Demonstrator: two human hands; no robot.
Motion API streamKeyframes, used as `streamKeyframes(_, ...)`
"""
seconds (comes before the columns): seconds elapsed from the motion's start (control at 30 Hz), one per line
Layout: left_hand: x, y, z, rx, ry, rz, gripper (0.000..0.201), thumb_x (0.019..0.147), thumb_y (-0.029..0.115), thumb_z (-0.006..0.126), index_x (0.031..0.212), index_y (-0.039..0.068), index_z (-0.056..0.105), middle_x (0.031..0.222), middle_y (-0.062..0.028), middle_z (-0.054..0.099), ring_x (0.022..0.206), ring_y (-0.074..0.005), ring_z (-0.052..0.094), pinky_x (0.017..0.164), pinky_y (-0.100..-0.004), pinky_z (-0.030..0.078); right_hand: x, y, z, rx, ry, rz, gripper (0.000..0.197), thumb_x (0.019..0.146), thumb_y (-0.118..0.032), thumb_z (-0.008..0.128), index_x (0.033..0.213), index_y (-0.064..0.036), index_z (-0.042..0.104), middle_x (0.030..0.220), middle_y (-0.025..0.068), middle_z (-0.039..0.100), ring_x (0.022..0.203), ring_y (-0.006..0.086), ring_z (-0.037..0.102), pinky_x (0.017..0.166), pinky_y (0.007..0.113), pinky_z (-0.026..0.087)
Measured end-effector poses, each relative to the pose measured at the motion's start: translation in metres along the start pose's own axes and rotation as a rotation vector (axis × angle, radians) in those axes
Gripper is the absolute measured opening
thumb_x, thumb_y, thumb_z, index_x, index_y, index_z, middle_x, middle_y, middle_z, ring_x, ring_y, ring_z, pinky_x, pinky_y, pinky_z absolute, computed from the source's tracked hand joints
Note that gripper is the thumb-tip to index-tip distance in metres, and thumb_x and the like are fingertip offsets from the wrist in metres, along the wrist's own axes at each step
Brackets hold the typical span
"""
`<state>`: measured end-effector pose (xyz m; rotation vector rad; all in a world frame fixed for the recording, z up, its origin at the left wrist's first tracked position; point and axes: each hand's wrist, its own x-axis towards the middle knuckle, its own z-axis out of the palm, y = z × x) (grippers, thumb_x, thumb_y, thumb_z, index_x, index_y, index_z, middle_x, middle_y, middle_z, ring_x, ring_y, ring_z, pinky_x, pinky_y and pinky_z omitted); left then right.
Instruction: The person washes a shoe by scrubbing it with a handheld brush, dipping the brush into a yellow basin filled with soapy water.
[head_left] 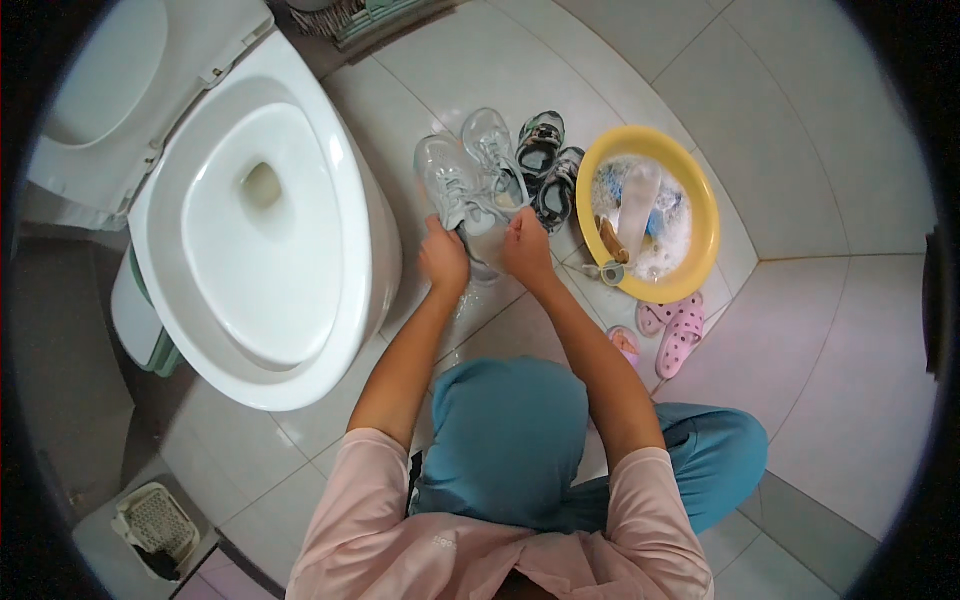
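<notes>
A pair of wet-looking grey sneakers lies with toes pointing away from me, the left sneaker (447, 172) and the right sneaker (487, 140) side by side. My left hand (443, 258) is closed on the outer side of the left sneaker, near its opening. Across from it, my right hand (527, 245) is closed at the other side of that opening; its fingertips are partly hidden, so whether it grips the edge or a lace is unclear. Two dark patterned shoes, one farther (541, 140) and one nearer (557, 190), stand just right of the sneakers.
A yellow basin (709, 215) at the right holds foamy water, a brown-headed brush (612, 240) and a clear plastic piece (638, 205). Pink dotted clogs (682, 338) sit below it. The white toilet (350, 250) stands close on my left, lid raised. Tiled wall bounds the right.
</notes>
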<state>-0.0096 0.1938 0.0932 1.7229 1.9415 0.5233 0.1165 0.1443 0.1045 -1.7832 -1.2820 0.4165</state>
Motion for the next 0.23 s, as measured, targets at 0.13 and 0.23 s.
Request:
streamKeyframes(0.13, 0.021, -0.003, 0.012, -0.086, 0.13, -0.062, 0.029, 0.084, 0.016, 0.059, 0.111, 0.008, 0.054, 0.084, -0.023, 0.065, 0.079, -0.0413, 0.063, 0.069, -0.0506, 0.048, 0.012, -0.022, -0.008, 0.072, -0.066, -0.007, 0.006, 0.081, 0.0, 0.048, 0.085, -0.0012, 0.044, 0.079, 0.0216, 0.052, 0.08, 0.0427, 0.053, 0.068, 0.047, 0.041)
streamKeyframes(0.23, 0.024, 0.005, 0.018, -0.147, 0.1, -0.033, 0.032, 0.083, 0.015, 0.059, 0.114, 0.009, 0.054, 0.086, -0.0216, 0.066, 0.081, -0.0411, 0.063, 0.071, -0.0512, 0.047, 0.014, -0.018, -0.018, 0.053, -0.095, -0.006, 0.009, 0.079, 0.001, 0.049, 0.086, -0.0014, 0.044, 0.08, 0.0216, 0.053, 0.08, 0.0416, 0.054, 0.069, 0.046, 0.042)
